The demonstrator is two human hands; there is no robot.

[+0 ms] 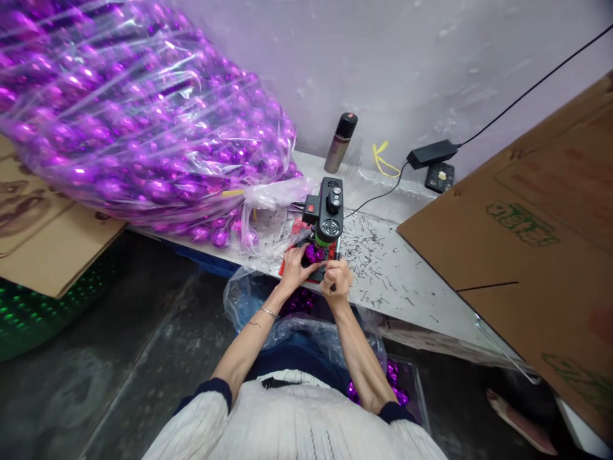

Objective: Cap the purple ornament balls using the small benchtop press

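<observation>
Head view, work point: a shiny purple ball (314, 253) sits beneath the head of a small black bench machine (330, 209).
Left hand: the left hand (294, 268) holds the ball between thumb and fingers.
Right hand: the right hand (336, 279) is curled around a black handle (337, 255) beside the machine.
Bench: dark slivers (366, 255) litter the worktop (407, 281); a clear bag of purple balls (158, 128) lies to the left.
Hazards: the ball could roll or dent if pinched unevenly; fingertips so near the machine head could be caught; loose bag film (275, 195) beside the machine might snag.
</observation>
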